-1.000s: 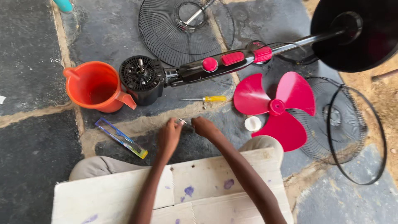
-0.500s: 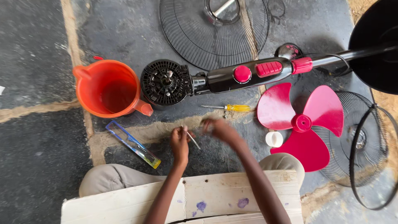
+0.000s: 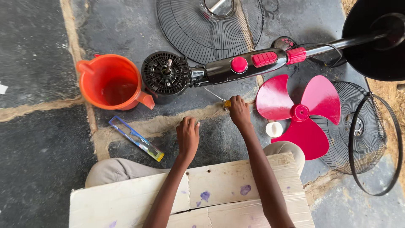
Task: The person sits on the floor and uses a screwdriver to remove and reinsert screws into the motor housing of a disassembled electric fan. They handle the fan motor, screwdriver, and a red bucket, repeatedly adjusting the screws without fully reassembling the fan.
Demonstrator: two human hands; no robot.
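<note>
Stone floor: right hand [image 3: 238,111] covers screwdriver [image 3: 227,103] (mostly hidden).

Bare stone floor [image 3: 38,169] lies open left of the left hand [image 3: 187,137]. Ahead, jug [image 3: 112,82] and fan motor [image 3: 165,76] block the way. Right hand [image 3: 239,112] is hemmed by fan blade [image 3: 301,112]; small gap between the hands.

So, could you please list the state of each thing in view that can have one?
Right hand: closed on the yellow-handled screwdriver.
Left hand: fist on the floor; contents hidden.
Orange jug: upright, open.
Fan motor: lying down, shaft bare.
Pink blade: off, flat on the floor.
Grilles: detached.
</note>
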